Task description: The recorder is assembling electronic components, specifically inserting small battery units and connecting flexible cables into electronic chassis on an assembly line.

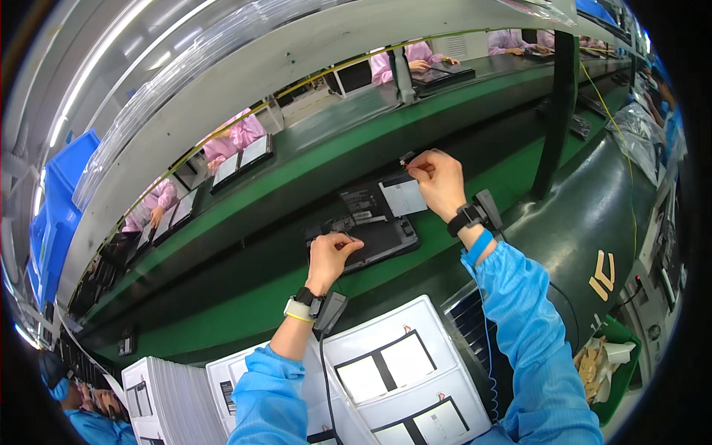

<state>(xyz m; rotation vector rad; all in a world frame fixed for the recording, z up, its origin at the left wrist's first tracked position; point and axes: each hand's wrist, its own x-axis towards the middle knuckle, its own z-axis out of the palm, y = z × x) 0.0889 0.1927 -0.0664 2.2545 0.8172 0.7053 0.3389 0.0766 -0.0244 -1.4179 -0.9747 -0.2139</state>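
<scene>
A flat black device housing point(371, 256) lies on the green conveyor belt in front of me, with a silver-white rectangular panel point(403, 196) at its far right part. My left hand point(331, 258) is over the housing's near left part, thumb and fingertips pinched together. Whatever sits between those fingertips is too small to make out. Beyond the silver panel, my right hand point(440, 182) is closed in a pinch. A small dark piece point(406, 159) with a bit of red shows at its fingertips. Both wrists carry black strapped-on units.
White plastic trays point(426, 311) with black-and-white flat battery packs point(386, 366) stand close below my arms, beside a stack of trays point(174, 397). A dark upright post point(558, 111) rises at the right. A green bin point(619, 374) holds scraps. Pink-sleeved people work across the belt.
</scene>
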